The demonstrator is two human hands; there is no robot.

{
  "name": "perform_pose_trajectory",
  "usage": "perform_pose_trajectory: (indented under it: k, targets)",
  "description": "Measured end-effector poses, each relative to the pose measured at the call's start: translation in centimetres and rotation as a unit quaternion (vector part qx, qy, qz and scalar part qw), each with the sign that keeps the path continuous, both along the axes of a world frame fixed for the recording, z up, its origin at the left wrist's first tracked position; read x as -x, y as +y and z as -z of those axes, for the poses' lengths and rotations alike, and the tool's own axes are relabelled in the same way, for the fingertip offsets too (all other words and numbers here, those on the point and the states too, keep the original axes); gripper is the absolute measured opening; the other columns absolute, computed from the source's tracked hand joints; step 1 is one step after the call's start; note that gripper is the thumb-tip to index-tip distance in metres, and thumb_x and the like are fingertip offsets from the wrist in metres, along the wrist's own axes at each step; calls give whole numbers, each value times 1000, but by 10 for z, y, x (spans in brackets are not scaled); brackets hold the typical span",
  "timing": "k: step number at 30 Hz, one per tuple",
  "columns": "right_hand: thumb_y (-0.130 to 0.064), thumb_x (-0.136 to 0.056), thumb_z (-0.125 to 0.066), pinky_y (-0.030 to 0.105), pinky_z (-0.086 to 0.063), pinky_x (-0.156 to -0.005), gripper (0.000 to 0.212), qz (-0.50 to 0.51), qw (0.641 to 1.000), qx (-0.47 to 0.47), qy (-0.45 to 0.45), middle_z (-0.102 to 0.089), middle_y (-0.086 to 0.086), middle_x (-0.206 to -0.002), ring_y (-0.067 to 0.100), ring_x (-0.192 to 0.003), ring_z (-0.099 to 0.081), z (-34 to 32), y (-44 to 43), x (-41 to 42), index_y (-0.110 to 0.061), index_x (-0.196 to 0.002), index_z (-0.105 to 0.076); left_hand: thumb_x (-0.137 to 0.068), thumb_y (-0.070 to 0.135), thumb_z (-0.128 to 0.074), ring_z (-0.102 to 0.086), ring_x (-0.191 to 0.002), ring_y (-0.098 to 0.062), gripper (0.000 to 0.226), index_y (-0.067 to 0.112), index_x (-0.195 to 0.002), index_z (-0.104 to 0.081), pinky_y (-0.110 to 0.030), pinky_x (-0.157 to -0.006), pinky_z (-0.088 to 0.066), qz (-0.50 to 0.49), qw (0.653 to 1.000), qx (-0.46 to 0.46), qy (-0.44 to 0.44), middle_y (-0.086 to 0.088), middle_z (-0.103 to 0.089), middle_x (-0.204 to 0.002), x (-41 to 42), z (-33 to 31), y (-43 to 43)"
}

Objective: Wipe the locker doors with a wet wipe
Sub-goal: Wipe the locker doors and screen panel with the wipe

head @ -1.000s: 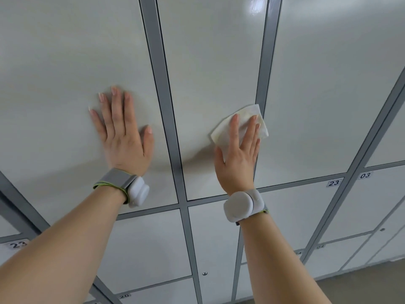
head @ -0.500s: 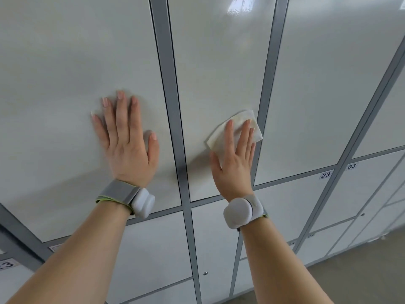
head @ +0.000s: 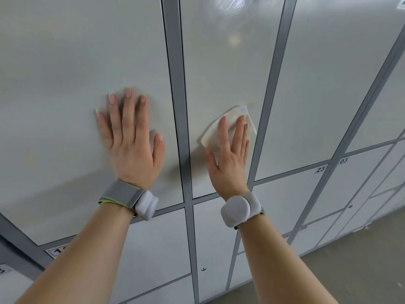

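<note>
Wipe is lying pinned flat beneath the right hand, fingers straight and pressing it to the middle door, its corner poking out past the fingertips; left hand is resting flat and empty on the neighbouring door, farther from it

Both bare forearms reach forward and up. The left hand is flat with fingers spread. The right hand is flat too, fingers straight and close together.
</note>
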State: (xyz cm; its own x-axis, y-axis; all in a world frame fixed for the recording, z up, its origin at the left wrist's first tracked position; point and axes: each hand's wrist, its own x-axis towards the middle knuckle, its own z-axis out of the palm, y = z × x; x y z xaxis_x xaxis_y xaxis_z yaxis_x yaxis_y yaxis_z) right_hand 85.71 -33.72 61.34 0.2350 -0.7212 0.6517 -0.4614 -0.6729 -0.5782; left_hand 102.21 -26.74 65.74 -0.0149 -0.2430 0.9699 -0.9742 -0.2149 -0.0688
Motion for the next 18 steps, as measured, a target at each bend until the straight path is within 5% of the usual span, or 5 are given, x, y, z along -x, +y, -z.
perform_pose_trajectory:
  k: [18]
  targets:
    - [-33,-93,-39,43,8,-117,69,11,999,-37,20,20,2,-156,19,-144,21,32,13,-4,-32,-149,2,-91,24,-41,-17,-138,-40,57,2,-143,-34,-48,-115,3,4,1000,-16,-1,-20,-32,-148,-1,3,3]
